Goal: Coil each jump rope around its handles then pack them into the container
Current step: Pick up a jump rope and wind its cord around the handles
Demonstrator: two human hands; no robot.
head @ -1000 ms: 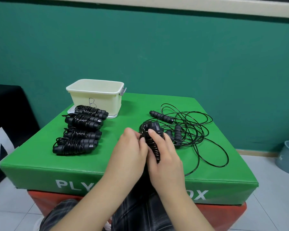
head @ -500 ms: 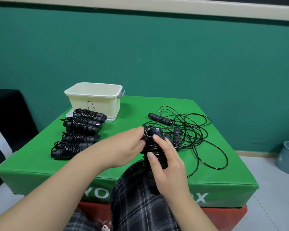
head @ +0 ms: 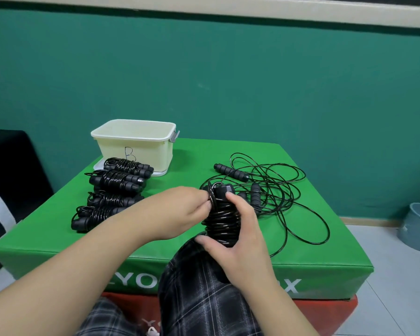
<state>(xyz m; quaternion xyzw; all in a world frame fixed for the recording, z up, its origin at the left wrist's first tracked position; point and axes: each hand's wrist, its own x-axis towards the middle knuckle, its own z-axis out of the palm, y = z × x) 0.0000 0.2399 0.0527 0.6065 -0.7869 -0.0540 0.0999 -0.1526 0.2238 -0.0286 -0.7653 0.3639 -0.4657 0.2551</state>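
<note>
On the green box (head: 301,238), the tub (head: 134,144) sits behind 4 coiled ropes (head: 112,190); loose ropes (head: 272,187) lie right. Right hand (head: 243,234) grips the wound bundle (head: 222,221) upright; left hand (head: 180,212) pinches its last loop at the top. Judged next: tuck that end, then start another rope.

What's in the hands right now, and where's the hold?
Right hand grips the coiled rope around its wrapped middle. Left hand pinches the cord at the bundle's top end.
</note>
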